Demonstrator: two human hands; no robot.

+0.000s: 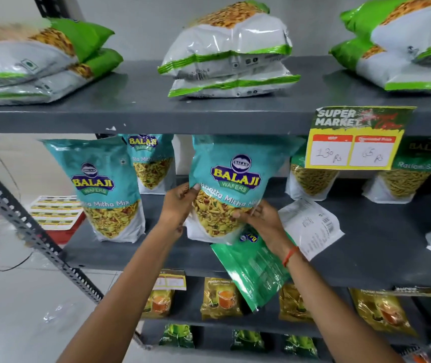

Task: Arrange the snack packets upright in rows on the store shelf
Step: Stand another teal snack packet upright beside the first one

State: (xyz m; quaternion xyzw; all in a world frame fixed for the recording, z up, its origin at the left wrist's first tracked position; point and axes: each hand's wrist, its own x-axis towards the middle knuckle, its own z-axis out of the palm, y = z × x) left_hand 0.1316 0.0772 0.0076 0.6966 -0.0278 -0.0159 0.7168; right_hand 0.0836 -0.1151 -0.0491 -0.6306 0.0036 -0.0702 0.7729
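Upright, teal Balaji packet (Khatta Mitha Mix) gripped by both hands.

Your two forearms are bare, with no sleeves showing. Your left hand wears nothing. A thin orange-red thread bracelet circles the wrist of your right hand.

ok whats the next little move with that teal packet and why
Probably set the teal packet down upright and let go: both the left hand and right hand grip its lower edges, it leans slightly, and its base sits by the green packet lying over the shelf edge.
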